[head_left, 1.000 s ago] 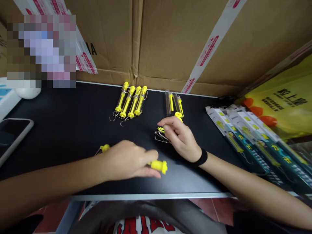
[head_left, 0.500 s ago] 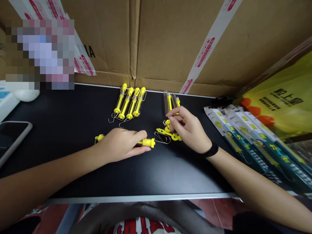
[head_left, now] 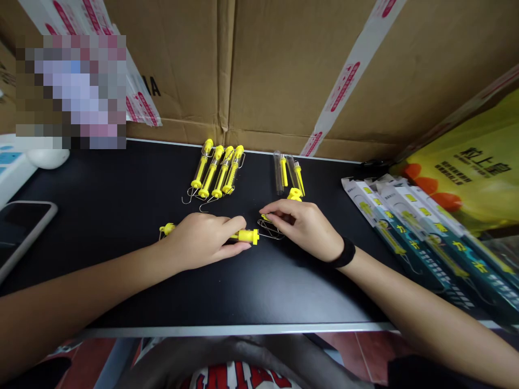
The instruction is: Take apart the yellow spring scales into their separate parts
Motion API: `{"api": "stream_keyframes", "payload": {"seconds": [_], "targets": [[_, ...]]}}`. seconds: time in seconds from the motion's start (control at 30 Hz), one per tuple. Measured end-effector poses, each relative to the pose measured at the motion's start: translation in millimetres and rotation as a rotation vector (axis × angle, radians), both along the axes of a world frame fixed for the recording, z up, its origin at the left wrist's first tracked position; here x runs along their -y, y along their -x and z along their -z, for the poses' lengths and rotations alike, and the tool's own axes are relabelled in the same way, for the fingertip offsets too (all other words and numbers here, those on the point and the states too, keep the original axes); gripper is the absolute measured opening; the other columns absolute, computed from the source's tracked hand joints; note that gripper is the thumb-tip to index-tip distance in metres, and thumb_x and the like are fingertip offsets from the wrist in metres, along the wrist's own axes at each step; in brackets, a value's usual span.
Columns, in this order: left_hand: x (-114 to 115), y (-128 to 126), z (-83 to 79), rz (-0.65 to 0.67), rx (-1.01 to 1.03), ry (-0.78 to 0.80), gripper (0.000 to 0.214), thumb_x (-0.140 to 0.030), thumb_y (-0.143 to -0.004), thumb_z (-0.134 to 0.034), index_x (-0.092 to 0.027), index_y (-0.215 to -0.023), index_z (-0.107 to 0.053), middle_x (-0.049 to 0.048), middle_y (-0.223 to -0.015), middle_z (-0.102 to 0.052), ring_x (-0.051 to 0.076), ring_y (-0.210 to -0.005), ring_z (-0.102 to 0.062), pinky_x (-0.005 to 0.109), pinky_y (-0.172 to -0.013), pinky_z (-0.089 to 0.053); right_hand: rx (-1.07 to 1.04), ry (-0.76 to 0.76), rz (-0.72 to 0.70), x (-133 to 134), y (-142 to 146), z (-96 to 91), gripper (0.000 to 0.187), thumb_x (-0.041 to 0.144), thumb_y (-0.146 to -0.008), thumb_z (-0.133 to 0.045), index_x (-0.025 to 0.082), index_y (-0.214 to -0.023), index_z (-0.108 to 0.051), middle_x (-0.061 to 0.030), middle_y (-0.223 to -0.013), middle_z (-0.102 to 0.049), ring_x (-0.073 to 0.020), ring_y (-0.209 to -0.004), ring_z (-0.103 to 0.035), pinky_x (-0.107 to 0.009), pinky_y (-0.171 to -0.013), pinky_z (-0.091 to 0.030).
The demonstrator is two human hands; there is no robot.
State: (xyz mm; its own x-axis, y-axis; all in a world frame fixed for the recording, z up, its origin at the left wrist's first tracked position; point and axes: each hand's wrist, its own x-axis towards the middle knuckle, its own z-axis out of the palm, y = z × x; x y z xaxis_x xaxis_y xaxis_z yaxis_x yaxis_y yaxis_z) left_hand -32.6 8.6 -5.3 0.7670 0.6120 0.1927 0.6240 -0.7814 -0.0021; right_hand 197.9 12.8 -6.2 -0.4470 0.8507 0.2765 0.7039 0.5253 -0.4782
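Observation:
My left hand [head_left: 205, 239] lies on the black table [head_left: 121, 216], its fingers closed round a yellow tube tool [head_left: 247, 236] whose cap end sticks out to the right. A yellow end [head_left: 167, 229] shows behind the wrist. My right hand [head_left: 302, 224] rests just to the right, fingers curled down onto small yellow parts with wire hooks [head_left: 270, 227]. Behind it lie clear tubes with yellow plungers [head_left: 288, 173]. A row of several finished yellow tools [head_left: 217, 170] with wire hooks lies farther back.
Cardboard boxes [head_left: 284, 70] wall off the back. Packaged tools in blue-white sleeves [head_left: 409, 227] fan out on the right beside a yellow bag [head_left: 474, 162]. A phone [head_left: 18, 227] and a white device [head_left: 48, 156] sit at the left. The table's front edge [head_left: 243, 328] is close to my body.
My right hand moved from the clear tubes back down and left onto the small yellow parts with wire hooks. My left hand has stayed put with the yellow tool since half a second ago.

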Motion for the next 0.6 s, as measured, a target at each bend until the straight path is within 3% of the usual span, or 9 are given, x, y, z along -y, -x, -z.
{"api": "stream_keyframes", "payload": {"seconds": [0.6], "targets": [[1.5,-1.0,2.1,0.006,0.009,-0.029,0.030,-0.046,-0.090,-0.038,-0.020,-0.088,-0.052,-0.0030,-0.069,-0.063,0.013,-0.061,-0.062,0.024,-0.047,-0.030,0.230,-0.138,-0.034,-0.2,-0.9,7.6,0.020,0.023,-0.089,-0.050,0.022,-0.101,-0.066,-0.0033,-0.088,-0.064,-0.0148,-0.079,-0.061,-0.025,-0.070,-0.045]]}}
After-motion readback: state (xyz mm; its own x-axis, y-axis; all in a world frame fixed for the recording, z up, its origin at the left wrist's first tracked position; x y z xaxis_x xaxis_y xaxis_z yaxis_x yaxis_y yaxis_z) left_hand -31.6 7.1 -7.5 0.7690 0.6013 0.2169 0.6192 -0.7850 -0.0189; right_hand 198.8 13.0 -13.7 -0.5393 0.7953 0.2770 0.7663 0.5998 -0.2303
